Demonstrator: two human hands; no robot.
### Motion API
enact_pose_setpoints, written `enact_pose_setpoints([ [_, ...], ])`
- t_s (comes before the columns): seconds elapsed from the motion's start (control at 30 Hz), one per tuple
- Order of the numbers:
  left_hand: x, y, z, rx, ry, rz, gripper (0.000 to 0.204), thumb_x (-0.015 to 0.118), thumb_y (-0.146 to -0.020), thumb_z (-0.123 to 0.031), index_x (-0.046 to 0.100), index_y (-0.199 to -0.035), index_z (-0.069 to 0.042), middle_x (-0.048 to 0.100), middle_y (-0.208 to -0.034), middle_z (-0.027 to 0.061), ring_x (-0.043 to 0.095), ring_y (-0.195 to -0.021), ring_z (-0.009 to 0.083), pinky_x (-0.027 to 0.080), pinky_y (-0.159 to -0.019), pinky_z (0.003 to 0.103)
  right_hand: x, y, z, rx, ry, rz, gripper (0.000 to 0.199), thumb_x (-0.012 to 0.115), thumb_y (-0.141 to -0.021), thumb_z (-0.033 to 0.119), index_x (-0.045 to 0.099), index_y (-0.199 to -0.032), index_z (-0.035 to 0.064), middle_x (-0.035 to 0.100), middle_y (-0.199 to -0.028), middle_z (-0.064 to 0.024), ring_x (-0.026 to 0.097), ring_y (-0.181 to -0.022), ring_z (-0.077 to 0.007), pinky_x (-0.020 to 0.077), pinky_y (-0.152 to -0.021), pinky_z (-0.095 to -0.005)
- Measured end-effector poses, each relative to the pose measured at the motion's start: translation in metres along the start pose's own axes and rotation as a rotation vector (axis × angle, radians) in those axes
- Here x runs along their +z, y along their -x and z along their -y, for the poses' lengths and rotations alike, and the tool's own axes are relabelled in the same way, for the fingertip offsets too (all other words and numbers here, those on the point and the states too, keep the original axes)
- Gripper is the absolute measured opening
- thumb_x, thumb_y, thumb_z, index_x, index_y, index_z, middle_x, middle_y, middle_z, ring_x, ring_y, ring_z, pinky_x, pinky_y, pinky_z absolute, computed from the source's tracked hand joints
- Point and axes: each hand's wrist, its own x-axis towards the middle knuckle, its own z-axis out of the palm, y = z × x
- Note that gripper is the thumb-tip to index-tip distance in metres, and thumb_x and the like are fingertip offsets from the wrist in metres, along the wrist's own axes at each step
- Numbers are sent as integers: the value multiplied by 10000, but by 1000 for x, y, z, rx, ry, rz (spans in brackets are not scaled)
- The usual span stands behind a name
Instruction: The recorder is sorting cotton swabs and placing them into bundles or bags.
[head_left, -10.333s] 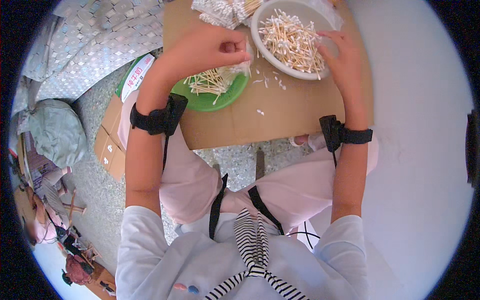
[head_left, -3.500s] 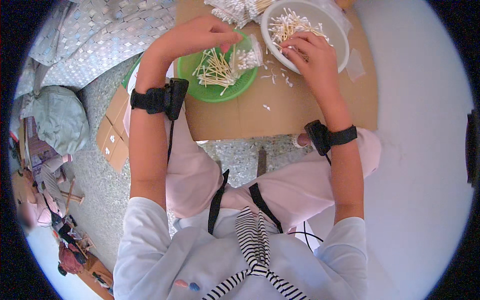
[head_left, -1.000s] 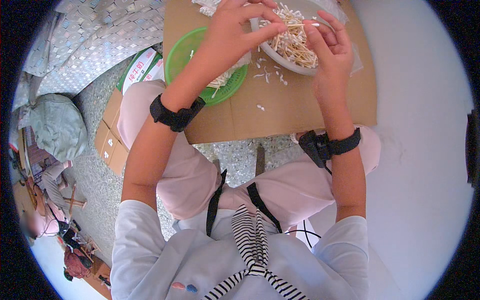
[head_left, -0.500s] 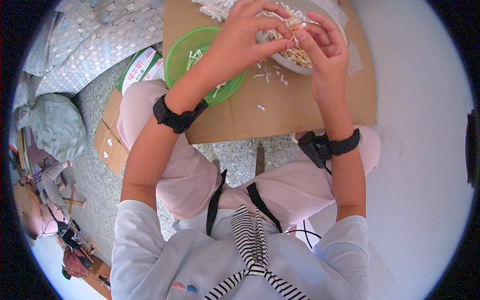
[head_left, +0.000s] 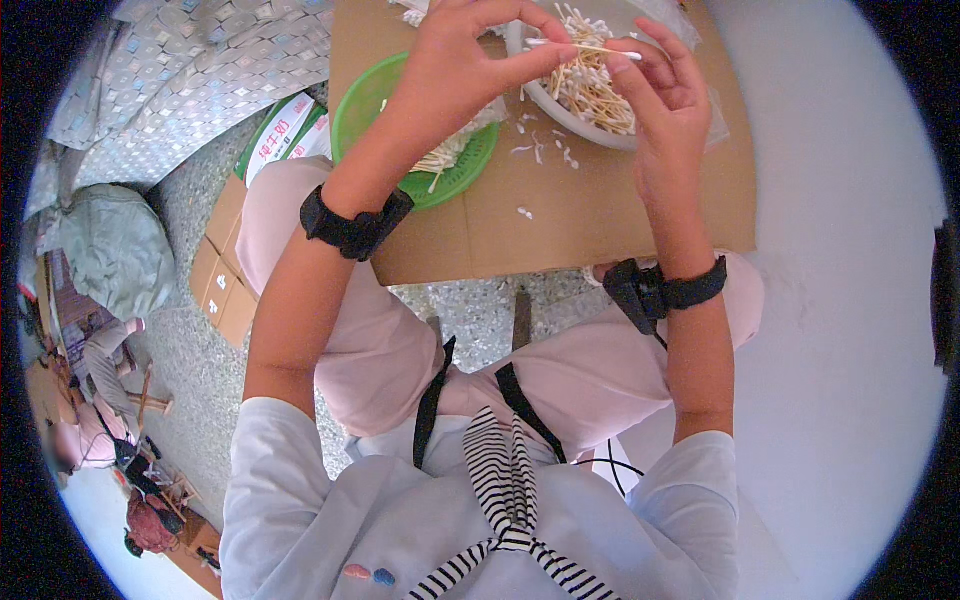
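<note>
A cotton swab (head_left: 592, 49) with a thin tan stick and white tips lies level between my two hands. My left hand (head_left: 455, 65) pinches it near its left end with thumb and forefinger. At its right end, the thumb and fingers of my right hand (head_left: 660, 95) are closed on it, just behind the tip. Below and between them is a white bowl (head_left: 580, 128) heaped with loose cotton swabs (head_left: 590, 95). A green basket (head_left: 465, 185) with more swabs (head_left: 440, 160) stands under my left forearm, which hides part of it.
Cardboard (head_left: 600, 225) covers the table before me. White fluff scraps (head_left: 538, 150) lie near the bowl. Clear plastic (head_left: 718, 120) sits at the bowl's right. Left of my knee are a carton (head_left: 225, 265) and a green-white box (head_left: 280, 135). Another person (head_left: 95, 430) is far left.
My hands have moved slightly apart, and the cotton swab now shows stretched level between them. My left hand has shifted left and up, uncovering more of the bowl and the basket's right side.
</note>
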Motion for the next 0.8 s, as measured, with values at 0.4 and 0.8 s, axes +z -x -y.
enact_pose_setpoints([
  [0.4,-28,-8,-11,139,-243,257,385,762,-774,-279,639,-1070,-65,592,-1120,72,501,-1157,279,343,-1000,414,2,4,5,59,-159,54,197,672,-862,64,625,-1050,27,681,-987,-75,640,-897,-116,510,-786,-230],
  [0.8,-45,15,31,220,-590,545,413,786,-694,-324,662,-1037,-131,519,-1308,93,415,-1271,314,286,-1081,444,25,17,-6,111,47,173,149,687,-845,61,657,-988,31,699,-942,-43,641,-774,-92,516,-671,-215],
])
